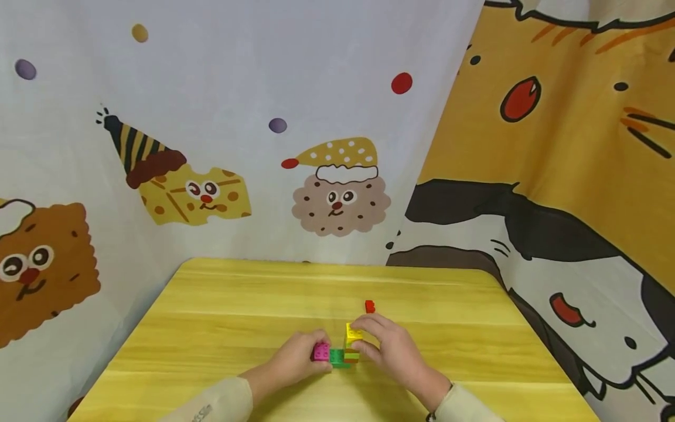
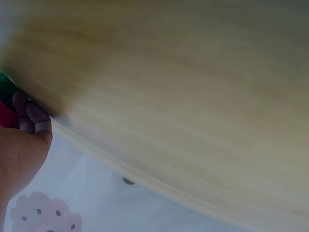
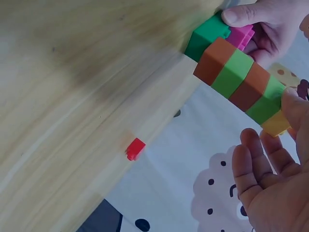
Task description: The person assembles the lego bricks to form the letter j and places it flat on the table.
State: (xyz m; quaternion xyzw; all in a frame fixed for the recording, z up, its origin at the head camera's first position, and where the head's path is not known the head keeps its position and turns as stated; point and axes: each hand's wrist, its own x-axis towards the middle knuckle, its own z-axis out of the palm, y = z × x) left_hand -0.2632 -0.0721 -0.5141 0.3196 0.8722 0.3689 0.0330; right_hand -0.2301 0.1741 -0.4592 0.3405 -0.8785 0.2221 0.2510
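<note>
A toy-brick build stands on the table, with a green brick [image 1: 337,357] low down and a pink brick [image 1: 321,352] at its left end. My left hand [image 1: 299,358] grips the build there; its thumb lies by the green brick in the right wrist view. At the other end rises a tower of alternating brown bricks [image 3: 215,61] and light green bricks [image 3: 232,76]. A yellow brick [image 1: 352,334] tops it. My right hand [image 1: 392,350] pinches this yellow brick between thumb and index finger, the other fingers spread away from the tower.
One loose red brick [image 1: 370,306] lies on the wood-grain table [image 1: 237,299], beyond my right hand. Behind the table's far edge hangs a white curtain [image 1: 211,88] printed with cartoon figures.
</note>
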